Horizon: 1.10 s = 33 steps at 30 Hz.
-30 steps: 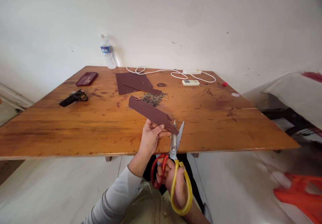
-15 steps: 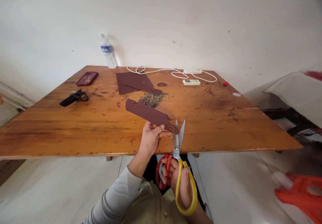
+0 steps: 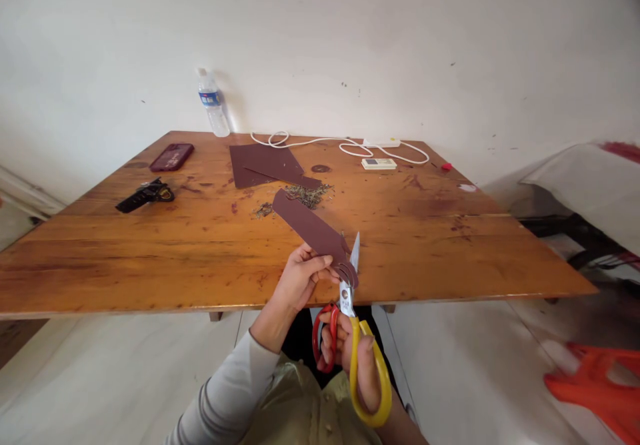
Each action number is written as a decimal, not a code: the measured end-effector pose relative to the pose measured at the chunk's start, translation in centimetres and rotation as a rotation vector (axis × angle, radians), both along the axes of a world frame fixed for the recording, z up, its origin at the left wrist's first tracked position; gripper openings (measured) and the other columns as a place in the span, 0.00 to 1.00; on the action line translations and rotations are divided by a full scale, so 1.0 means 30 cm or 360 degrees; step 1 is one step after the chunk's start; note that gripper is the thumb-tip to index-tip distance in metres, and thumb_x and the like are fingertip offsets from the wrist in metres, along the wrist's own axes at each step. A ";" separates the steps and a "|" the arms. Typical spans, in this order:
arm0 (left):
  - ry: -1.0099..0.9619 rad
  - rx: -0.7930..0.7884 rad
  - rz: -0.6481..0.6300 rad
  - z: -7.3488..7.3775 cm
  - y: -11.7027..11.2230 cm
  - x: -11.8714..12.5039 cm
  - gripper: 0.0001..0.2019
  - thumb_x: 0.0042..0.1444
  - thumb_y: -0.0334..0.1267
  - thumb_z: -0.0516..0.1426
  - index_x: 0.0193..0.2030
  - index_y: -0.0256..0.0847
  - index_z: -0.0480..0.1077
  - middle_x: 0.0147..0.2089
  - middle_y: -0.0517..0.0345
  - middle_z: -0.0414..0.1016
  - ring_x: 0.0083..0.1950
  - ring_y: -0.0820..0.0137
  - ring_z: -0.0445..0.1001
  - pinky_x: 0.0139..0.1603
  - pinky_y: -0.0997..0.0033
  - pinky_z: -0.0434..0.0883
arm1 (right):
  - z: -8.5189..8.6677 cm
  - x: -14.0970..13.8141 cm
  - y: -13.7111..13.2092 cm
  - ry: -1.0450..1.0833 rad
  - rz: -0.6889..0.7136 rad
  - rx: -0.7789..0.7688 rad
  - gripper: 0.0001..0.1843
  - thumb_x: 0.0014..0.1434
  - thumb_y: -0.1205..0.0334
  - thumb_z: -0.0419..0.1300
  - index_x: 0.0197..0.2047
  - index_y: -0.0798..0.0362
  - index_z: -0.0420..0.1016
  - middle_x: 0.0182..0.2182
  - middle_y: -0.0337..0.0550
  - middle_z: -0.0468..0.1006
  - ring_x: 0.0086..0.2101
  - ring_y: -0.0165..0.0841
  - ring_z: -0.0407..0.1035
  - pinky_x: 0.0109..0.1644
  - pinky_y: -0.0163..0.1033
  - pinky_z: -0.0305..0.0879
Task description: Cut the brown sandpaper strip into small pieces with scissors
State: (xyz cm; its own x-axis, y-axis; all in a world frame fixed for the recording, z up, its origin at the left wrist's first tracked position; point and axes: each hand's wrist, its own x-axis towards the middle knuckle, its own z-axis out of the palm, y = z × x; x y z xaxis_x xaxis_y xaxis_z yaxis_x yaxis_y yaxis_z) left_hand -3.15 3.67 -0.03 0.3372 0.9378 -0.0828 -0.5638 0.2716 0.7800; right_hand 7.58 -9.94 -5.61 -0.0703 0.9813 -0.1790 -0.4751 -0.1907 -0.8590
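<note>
My left hand point(image 3: 300, 275) pinches a strip of dark maroon card point(image 3: 313, 224) between thumb and fingers, close to its near end. The strip slants up and left over the table, and narrow curved slits show at its near end. In my right hand point(image 3: 345, 348) are large scissors point(image 3: 346, 297) with one red and one yellow handle loop. Their blades point away from me and sit around the strip's near end, which partly hides them. Beyond the strip lies a pile of thin dark shreds point(image 3: 307, 195), with a smaller clump point(image 3: 263, 210) to its left.
On the wooden table point(image 3: 200, 258) lie maroon sheets point(image 3: 255, 164), a phone point(image 3: 171, 157), a black object point(image 3: 146, 194), and a small white box point(image 3: 379, 164). A water bottle point(image 3: 214, 105) and a white power strip point(image 3: 381, 142) with cable are near the wall. An orange stool point(image 3: 595, 382) stands right.
The strip has turned to a steeper slant, its far end moving right and uncovering the small clump of shreds. The scissors' blades have come closer together on its near end.
</note>
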 end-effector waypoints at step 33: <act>-0.0003 -0.0067 0.0044 0.018 -0.016 0.005 0.17 0.34 0.37 0.78 0.29 0.35 0.80 0.26 0.58 0.81 0.24 0.71 0.79 0.27 0.71 0.82 | -0.004 0.000 0.030 0.0468 0.0056 -0.0173 0.43 0.41 0.17 0.71 0.41 0.48 0.78 0.22 0.26 0.58 0.19 0.23 0.43 0.19 0.27 0.49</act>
State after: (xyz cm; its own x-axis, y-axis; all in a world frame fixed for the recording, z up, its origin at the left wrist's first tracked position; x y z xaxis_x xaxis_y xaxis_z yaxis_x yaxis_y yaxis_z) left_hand -3.00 3.20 0.51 0.3115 0.9424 -0.1217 -0.5729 0.2884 0.7672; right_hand 7.59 -9.03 -5.74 -0.1683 0.9535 -0.2499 -0.6914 -0.2949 -0.6596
